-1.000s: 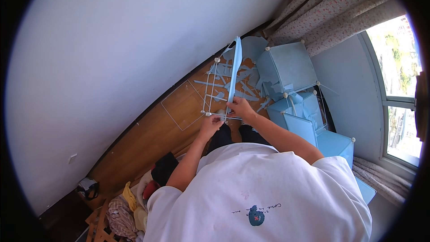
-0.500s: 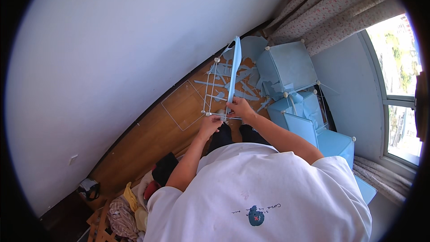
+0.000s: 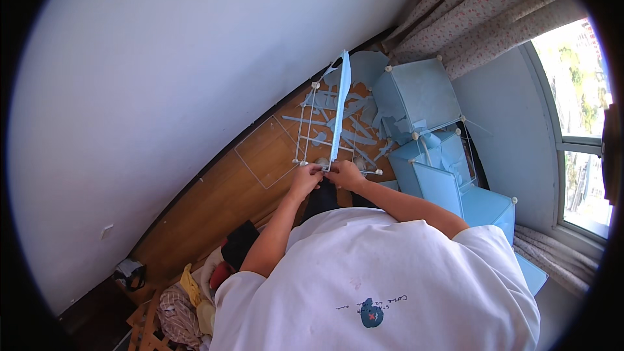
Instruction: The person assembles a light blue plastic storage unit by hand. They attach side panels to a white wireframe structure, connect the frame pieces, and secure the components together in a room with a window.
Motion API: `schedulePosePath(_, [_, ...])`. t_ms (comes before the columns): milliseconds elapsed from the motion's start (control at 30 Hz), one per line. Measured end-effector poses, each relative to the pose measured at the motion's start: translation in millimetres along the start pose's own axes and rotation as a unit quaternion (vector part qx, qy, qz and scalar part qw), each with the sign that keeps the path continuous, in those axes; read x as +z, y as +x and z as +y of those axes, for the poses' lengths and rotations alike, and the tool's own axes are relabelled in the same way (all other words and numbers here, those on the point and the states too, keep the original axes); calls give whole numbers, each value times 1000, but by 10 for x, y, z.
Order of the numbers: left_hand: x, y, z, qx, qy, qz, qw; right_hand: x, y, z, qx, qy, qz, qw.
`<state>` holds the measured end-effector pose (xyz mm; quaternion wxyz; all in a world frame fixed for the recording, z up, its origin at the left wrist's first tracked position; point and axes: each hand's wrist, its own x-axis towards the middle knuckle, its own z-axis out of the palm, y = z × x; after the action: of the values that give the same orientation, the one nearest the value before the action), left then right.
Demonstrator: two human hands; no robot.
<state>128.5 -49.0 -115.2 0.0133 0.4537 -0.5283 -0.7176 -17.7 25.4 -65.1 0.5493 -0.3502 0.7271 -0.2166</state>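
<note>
White wall (image 3: 143, 104) fills the left and upper left of the frame, and a white shirt (image 3: 416, 266) with a small dark print takes up the bottom middle. The wooden floor (image 3: 214, 195) runs diagonally between them. Blue boxes (image 3: 426, 97) with pale round corner pieces stand right of centre, some stacked, near a flowered curtain (image 3: 481, 13) at upper right and a bright window (image 3: 578, 91) at the right edge. Blue scraps (image 3: 357, 136) lie strewn over the floor just above the centre. Heaped clothes (image 3: 179, 315) sit at lower left.

The rack (image 3: 316, 142), of thin white rods with round joints, is at the centre, raised in front of the body. A long blue panel (image 3: 341, 101), seen nearly edge-on, stands along its right side.

Both hands meet at the rack's near corner, fingers drawn narrow: the left hand (image 3: 307, 179) pinches that corner, the right hand (image 3: 346, 174) the panel's lower end. Smallest is a pale socket (image 3: 106, 229) on the wall, lower left.
</note>
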Motion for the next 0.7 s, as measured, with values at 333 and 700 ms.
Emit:
schedulePosePath(333, [34,14,0,5,25,0,1000,-9,115,24,18,-36,-3,999])
schedulePosePath(700, [9,-31,126,-25,61,-9,998,-73,195,64,64,92,-56,992])
